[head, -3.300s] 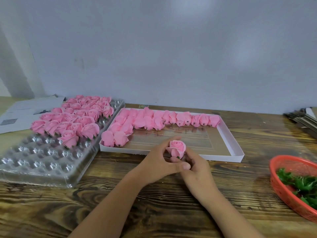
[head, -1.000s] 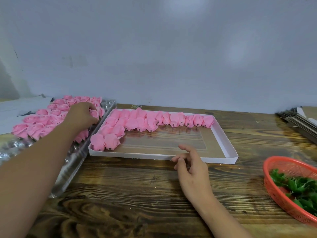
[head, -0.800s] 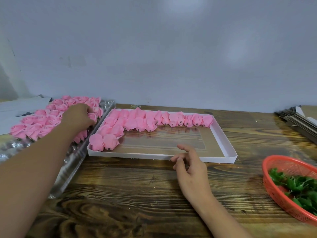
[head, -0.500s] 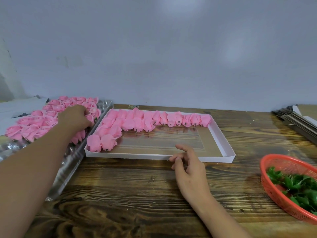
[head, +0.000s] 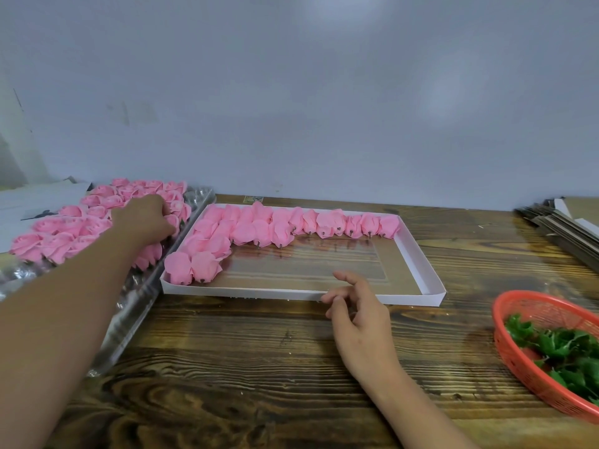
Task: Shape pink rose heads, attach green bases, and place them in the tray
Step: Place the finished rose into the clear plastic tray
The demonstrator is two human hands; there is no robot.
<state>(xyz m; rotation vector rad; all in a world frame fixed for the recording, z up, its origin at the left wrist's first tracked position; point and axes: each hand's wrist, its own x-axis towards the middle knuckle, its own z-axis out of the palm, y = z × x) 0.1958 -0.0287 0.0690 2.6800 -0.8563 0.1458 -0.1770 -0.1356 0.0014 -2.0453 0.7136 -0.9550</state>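
Head view only. The left hand was seen reached out over the clear tray at the left of the tabletop, knuckles up, fingers curled down among the pink roses seated there. Whether a rose was gripped could not be told; the fingertips were hidden by the hand itself. The forearm was stretched across the tray's near cells.

The right hand was held just in front of the white box, near its front wall, fingers loosely spread and relaxed, nothing held. The index finger was raised over the box edge; contact with the wall could not be told.

In the white box, rose heads were laid on their sides in a row along the far wall and bunched down the left side, dark stub ends pointed toward the viewer. The box's right and near parts were bare.

A red basket with green bases in it was noted at the right edge of the tabletop, well apart from both hands. Flat cardboard sheets were stacked at the far right. Papers were lying at the far left behind the clear tray.
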